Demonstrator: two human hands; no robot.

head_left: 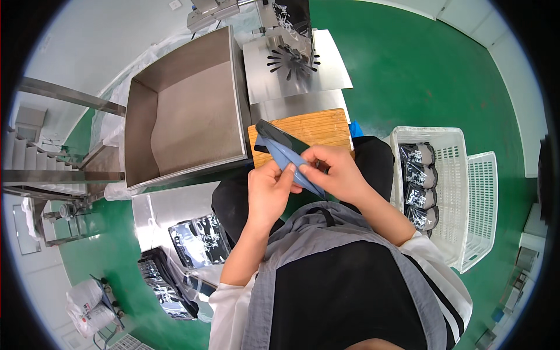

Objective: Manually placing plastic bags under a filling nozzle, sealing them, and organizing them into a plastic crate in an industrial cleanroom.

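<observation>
Between my two hands is a plastic pouch, black on one face and blue-grey on the other, its sides folded at an angle over the wooden board. My left hand pinches it near its lower middle with thumb and fingers. On the other side, my right hand grips the pouch's edge, its thumb close to the left thumb. The pouch's far end points up and left, touching or just above the board; I cannot tell which. Whether anything is inside it is hidden.
A deep steel tray stands left of the board. Behind the board is a metal machine with a slotted, flower-shaped part. A white crate at right holds several filled black bags. Flat printed bags lie at lower left.
</observation>
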